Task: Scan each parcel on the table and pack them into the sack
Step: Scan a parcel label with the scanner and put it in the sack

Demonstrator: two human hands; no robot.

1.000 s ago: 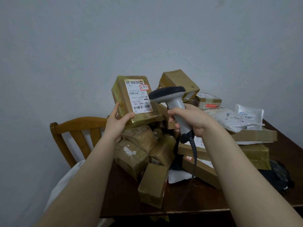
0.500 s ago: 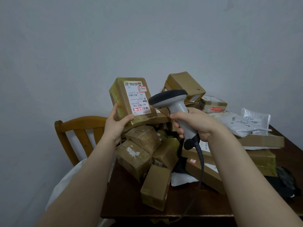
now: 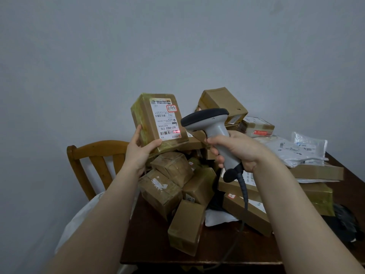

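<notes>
Brown cardboard under glossy yellowed tape, heaped across a dark wooden table (image 3: 217, 252): a pile of small boxes (image 3: 164, 192) tumbled on one another at the near left, long flat cartons (image 3: 316, 172) stacked to the right, crinkled white plastic mailers (image 3: 292, 151) lying on top of those. Behind it all, a plain grey wall (image 3: 177, 46). Left of the table, a wooden chair (image 3: 92, 153) with a slatted back, and below it the pale, soft bulk of a white sack (image 3: 79, 220), partly hidden by the left forearm. At the far right edge, something black and shapeless, too dark to name. Above the pile, clear of the table, one parcel (image 3: 144, 115): a blocky rectangular box held upright, white printed label (image 3: 166, 119) facing the camera. Gripped at its lower left corner by the left hand (image 3: 141, 153), thumb laid across the front, fingers up along the side. Just to its right, a scanner (image 3: 215, 131) of smooth grey plastic with a dark oval head, aimed at the label; a thin red line of light (image 3: 175, 131) on the barcode near the label's bottom edge. Right hand (image 3: 241, 153) wrapped tight round the scanner's handle, forefinger at the front. Ribbed dark cable (image 3: 244, 192) hanging from the handle's base, down over the cartons and off the near table edge.
</notes>
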